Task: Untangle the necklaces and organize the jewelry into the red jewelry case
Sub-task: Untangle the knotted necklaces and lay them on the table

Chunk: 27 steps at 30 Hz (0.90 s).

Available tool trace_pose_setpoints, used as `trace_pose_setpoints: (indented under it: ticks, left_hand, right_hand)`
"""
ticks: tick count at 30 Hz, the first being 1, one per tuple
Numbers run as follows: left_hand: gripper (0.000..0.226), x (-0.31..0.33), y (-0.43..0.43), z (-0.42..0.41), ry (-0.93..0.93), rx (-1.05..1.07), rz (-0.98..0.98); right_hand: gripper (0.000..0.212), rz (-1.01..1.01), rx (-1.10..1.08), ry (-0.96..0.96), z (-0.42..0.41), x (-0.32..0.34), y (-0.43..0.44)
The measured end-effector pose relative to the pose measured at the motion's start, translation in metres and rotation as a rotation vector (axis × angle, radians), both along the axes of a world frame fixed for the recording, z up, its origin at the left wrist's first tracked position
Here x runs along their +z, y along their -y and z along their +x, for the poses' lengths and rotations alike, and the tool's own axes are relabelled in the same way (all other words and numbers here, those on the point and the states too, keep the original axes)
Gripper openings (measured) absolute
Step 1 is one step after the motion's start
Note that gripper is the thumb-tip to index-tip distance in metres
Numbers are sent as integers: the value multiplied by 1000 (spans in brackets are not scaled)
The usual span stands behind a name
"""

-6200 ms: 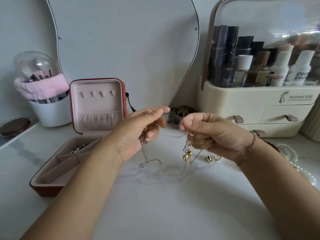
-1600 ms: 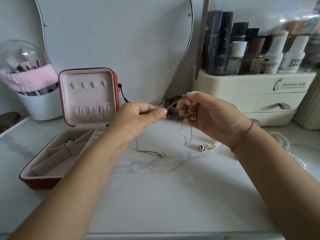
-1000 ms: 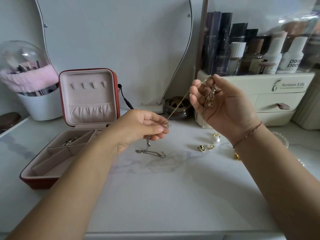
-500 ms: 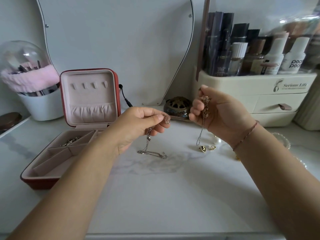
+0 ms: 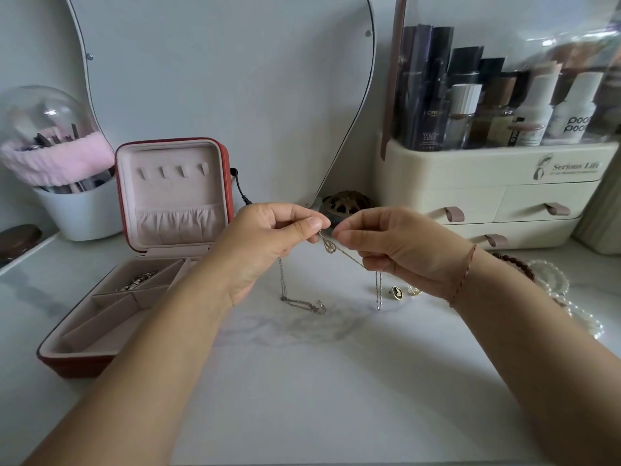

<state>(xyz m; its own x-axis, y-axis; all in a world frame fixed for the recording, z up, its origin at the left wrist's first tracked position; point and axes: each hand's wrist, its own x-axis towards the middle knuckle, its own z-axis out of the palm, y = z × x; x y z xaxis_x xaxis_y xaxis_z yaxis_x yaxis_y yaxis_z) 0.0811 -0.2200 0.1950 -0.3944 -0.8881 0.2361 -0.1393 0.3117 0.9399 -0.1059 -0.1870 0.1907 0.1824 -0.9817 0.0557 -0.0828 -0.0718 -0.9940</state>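
I am holding the necklaces [image 5: 349,256] up over the table [image 5: 302,398], just right of the case [image 5: 77,364]. My left hand [image 5: 265,243] is pinching them between thumb and forefinger, with the other fingers curled underneath. My right hand [image 5: 403,250] is pinching them from the other side, its fingertips almost meeting those of the left. A small pendant [image 5: 329,246] is dangling just under the pinch.

One chain [image 5: 281,280] is dropping from under my left hand, and its end is lying in a loose line on the table right of the case. A second strand [image 5: 378,290] is running slantwise from the pendant, passing under my right fingers and hanging straight down. I cannot tell whether its tip is touching the table.

The case is sitting open with its lid [image 5: 174,183] standing upright and the pink lining showing. A bracelet [image 5: 136,280] is lying in a rear compartment of its tray.

Two earrings [image 5: 397,292] are lying on the table further right of the case, just beside the hanging strand and below my right hand. Beads [image 5: 514,262] and pearls [image 5: 571,307] are lying further right again, past my right wrist.

A mirror [image 5: 218,79] is standing behind the case, and a brush pot [image 5: 80,213] is sitting to its left. An organizer [image 5: 487,169] full of bottles is standing far to the right of the case, at the back
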Motion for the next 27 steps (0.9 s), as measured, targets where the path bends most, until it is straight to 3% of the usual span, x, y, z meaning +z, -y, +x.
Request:
trace_pose_setpoints:
  ticks: [9, 14, 21, 27]
  left_hand:
    - [10, -1, -2, -1, 24, 19, -40]
    - [11, -2, 0, 0, 62, 33, -60]
    - [4, -3, 1, 1, 96, 31, -9]
    - [8, -3, 2, 2, 154, 19, 25]
  right_hand:
    - [3, -19, -99, -223, -3, -4, 0]
    - [14, -68, -184, -285, -4, -7, 4]
    - [17, -76, -121, 57, 0, 1, -1]
    - [22, -70, -102, 142, 1, 3, 0]
